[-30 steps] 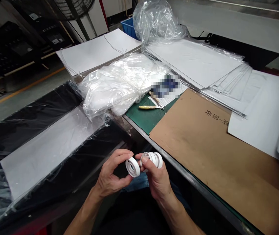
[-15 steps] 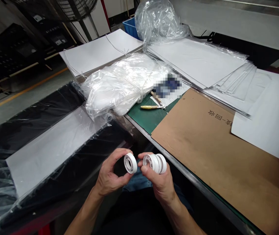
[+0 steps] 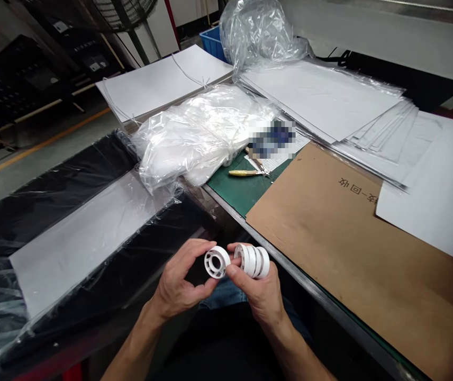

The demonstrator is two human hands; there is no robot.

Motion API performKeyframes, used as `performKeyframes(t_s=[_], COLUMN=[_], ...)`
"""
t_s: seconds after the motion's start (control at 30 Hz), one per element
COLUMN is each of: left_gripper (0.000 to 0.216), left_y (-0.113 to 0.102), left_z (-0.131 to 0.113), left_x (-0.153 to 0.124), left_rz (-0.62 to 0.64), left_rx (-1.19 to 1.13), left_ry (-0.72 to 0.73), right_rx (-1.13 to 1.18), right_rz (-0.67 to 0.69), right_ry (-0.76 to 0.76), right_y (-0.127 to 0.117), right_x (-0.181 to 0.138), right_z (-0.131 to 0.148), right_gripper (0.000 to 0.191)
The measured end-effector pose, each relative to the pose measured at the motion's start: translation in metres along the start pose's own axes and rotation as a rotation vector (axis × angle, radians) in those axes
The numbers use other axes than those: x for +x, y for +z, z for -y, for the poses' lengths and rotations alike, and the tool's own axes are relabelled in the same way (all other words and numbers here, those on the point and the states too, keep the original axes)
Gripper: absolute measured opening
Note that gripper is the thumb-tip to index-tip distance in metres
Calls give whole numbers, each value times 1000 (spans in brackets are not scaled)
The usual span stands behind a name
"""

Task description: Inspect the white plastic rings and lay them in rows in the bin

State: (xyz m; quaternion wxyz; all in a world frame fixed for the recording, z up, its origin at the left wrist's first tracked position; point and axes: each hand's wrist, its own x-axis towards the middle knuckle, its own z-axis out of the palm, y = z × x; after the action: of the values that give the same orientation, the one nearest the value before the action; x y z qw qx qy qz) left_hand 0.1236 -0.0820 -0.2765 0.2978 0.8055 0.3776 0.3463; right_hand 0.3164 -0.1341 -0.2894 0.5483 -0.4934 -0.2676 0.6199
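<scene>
Between thumb and fingers, my left hand (image 3: pixel 184 275) pinches a white plastic ring (image 3: pixel 217 262) with an open centre and slots around it; its face is turned towards me. Just to the right, my right hand (image 3: pixel 264 291) is closed around a short row of similar white rings (image 3: pixel 252 261), lined up side by side. A right fingertip reaches out of the row towards the single ring and seems to touch its edge. Both hands are above my lap, in front of the table edge. The palm partly hides the row's underside.
On the green table (image 3: pixel 232 190) lie yellow-handled pliers (image 3: pixel 246 173), a printed sheet (image 3: pixel 292 151) and a brown cardboard sheet (image 3: pixel 353 238). Clear plastic bags (image 3: pixel 206 132) and stacked white sheets (image 3: pixel 329 100) are beyond. Plastic-wrapped black material (image 3: pixel 91 280) is at left; a blue crate (image 3: pixel 213 43) stands behind.
The single ring in my left hand has shifted slightly right and turned its face more towards me. The row in my right hand has tilted a little, with a fingertip now reaching out.
</scene>
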Motion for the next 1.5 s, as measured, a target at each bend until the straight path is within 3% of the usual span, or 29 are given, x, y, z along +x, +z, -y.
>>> performKeyframes(t_s=[0.1, 0.3, 0.53, 0.63, 0.97, 1.23, 1.5], left_gripper=[57, 51, 35, 31, 40, 39, 47], left_y=[-2, 3, 12, 14, 17, 19, 12], left_z=[-1, -6, -20, -20, -16, -22, -23], left_x=[-1, -5, 3, 4, 1, 8, 11], left_rz=[20, 29, 19, 28, -21, -190, -164], left_rx=[-65, -367, -536, -574, -747, -1119, -1233], left_ry=[-35, -245, -669, -769, -802, -891, -893], right_rx=[48, 216, 231, 197, 239, 222, 202], right_rz=[-14, 47, 36, 36, 44, 66, 50], right_ry=[57, 120, 149, 143, 144, 146, 154], right_y=[0, 5, 7, 6, 6, 7, 7], right_x=[3, 4, 6, 7, 4, 5, 5], right_z=[-2, -3, -10, -11, -11, -8, -8], right_gripper=[17, 27, 24, 25, 24, 22, 23])
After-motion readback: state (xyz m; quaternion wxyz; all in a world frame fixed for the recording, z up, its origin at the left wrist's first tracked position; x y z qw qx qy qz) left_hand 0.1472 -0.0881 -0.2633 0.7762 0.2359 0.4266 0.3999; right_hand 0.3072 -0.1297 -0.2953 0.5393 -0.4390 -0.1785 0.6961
